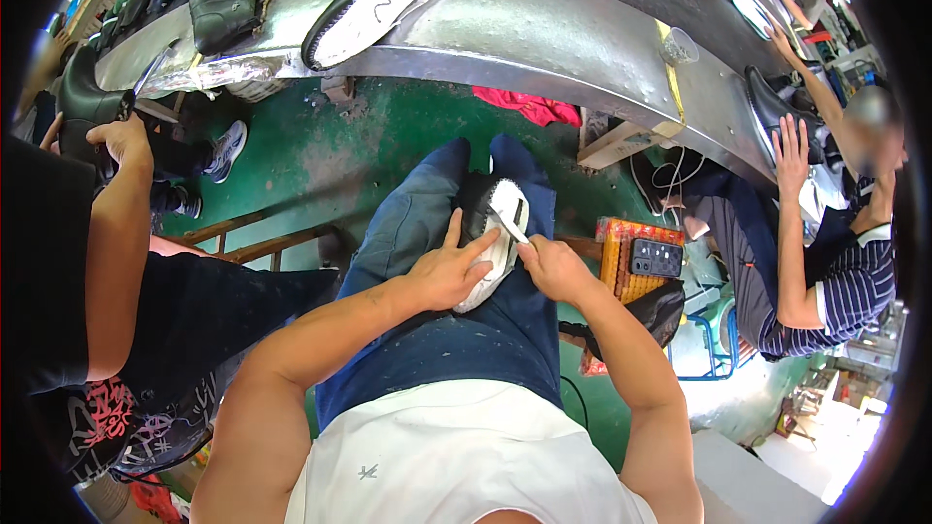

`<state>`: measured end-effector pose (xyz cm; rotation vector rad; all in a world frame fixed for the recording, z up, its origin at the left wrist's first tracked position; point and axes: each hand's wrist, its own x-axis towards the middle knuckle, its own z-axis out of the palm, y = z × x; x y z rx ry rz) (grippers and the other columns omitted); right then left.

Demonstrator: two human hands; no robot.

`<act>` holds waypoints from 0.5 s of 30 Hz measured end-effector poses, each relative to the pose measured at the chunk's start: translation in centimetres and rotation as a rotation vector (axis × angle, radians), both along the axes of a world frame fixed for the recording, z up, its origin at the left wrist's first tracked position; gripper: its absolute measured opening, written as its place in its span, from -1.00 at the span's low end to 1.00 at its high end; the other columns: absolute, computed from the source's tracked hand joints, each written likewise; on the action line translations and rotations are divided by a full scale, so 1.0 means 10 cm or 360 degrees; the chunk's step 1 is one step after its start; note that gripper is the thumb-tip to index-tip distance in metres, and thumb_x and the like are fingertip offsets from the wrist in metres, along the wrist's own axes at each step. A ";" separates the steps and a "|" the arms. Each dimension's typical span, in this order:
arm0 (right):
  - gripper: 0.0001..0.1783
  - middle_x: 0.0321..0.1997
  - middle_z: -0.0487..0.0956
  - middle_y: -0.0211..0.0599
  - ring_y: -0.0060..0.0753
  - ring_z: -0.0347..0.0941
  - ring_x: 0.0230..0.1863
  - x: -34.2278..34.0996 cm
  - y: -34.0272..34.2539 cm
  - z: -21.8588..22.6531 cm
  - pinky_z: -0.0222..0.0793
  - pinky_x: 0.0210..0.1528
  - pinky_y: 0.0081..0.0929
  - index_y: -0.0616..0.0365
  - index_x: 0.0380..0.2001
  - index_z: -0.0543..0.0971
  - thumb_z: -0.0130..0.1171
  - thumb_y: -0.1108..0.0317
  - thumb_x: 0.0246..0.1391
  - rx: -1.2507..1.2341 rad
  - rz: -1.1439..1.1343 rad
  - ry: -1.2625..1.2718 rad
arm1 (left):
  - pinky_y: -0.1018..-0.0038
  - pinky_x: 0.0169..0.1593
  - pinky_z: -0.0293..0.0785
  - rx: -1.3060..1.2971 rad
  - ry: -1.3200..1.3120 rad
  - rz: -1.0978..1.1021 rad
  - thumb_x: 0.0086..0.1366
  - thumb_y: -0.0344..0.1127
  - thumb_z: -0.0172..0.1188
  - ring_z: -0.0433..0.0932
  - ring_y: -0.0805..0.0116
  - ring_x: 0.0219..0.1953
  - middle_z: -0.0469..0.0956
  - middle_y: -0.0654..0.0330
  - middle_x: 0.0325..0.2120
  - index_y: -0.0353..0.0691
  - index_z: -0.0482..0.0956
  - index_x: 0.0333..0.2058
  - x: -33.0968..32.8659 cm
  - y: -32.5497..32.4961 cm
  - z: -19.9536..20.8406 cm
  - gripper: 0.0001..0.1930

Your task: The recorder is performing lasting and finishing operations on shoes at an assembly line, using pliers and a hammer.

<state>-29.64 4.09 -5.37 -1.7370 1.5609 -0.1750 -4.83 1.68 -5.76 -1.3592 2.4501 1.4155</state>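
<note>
A black shoe (475,202) lies across my lap with its white, stitched-edged underside (493,254) turned up. My left hand (448,272) rests on it, with fingers apart along its left side and over the white underside, holding it against my thighs. In my right hand (557,269) is a slim white-handled tool (513,227), pinched between thumb and fingers. Its far end touches the white underside near the stitched rim; the exact kind of tip is too small to make out.
Ahead runs a long metal bench (505,15) bearing another white-bottomed shoe (383,5), a dark boot (221,15) and a clear cup (679,46). At left a co-worker's hand (124,141) holds a boot. At right, a phone (656,257) lies on a woven seat (621,281) near another seated person (825,272).
</note>
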 end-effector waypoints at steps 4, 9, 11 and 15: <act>-0.46 -0.31 0.61 0.26 0.39 0.54 -0.17 0.03 0.00 0.41 0.40 -0.07 0.15 0.30 -0.26 0.51 -0.15 -0.03 0.44 0.0304 -0.0142 -0.0172 | 0.21 0.32 0.33 0.0146 0.0444 0.0810 0.48 -0.03 0.01 0.46 -0.31 0.21 0.07 -0.46 0.37 -0.25 -0.01 0.47 0.01 0.27 -0.26 -0.25; -0.53 -0.35 0.61 0.22 0.38 0.52 -0.24 0.06 0.35 0.15 0.42 -0.12 0.07 0.29 -0.25 0.49 -0.14 0.05 0.44 0.0111 -0.0027 -0.0024 | 0.33 0.45 0.11 0.0237 0.0432 0.0725 0.41 -0.10 0.14 0.20 -0.14 0.43 0.12 -0.35 0.39 -0.51 0.00 0.42 -0.04 0.25 -0.31 -0.18; -0.53 -0.42 0.60 0.03 0.05 0.55 -0.33 0.07 0.21 0.44 0.44 -0.21 -0.11 0.28 -0.28 0.50 -0.15 0.06 0.45 0.0317 -0.0102 -0.0143 | 0.36 0.47 0.04 0.0274 0.0444 0.0705 0.39 -0.13 0.18 0.10 -0.07 0.48 0.11 -0.32 0.41 -0.52 0.00 0.42 0.02 0.26 -0.33 -0.16; -0.49 -0.47 0.60 -0.16 -0.27 0.57 -0.42 0.03 0.40 0.11 0.46 -0.30 -0.29 0.28 -0.33 0.55 -0.16 0.05 0.45 0.0047 -0.0188 -0.0325 | 0.37 0.44 0.12 0.0171 0.0445 0.0635 0.39 -0.17 0.21 0.22 0.00 0.43 0.20 -0.33 0.37 -0.52 0.00 0.42 -0.01 0.24 -0.37 -0.17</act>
